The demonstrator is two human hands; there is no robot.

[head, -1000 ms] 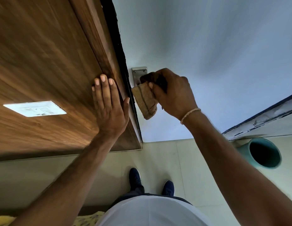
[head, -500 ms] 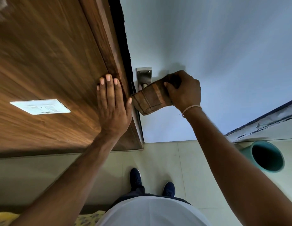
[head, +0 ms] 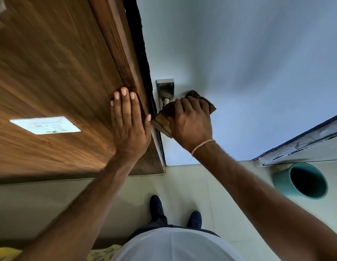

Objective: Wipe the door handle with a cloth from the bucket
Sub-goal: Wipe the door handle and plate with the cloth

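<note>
A steel door handle plate is fixed on the pale blue door. The lever below the plate is wrapped in a brown cloth, so most of it is hidden. My right hand is closed around the cloth and the lever. Flat against the wooden frame beside the door rests my left hand, fingers spread, holding nothing. A teal bucket stands on the floor at the right, its inside dark.
A white switch plate sits on the wood panel at left. Pale floor tiles lie below, with my two dark shoes. A worn ledge runs above the bucket. Yellow fabric shows at bottom left.
My right hand has slid with the cloth along the lever, from left near the door edge to over the lever's middle. The left hand stays on the frame.
</note>
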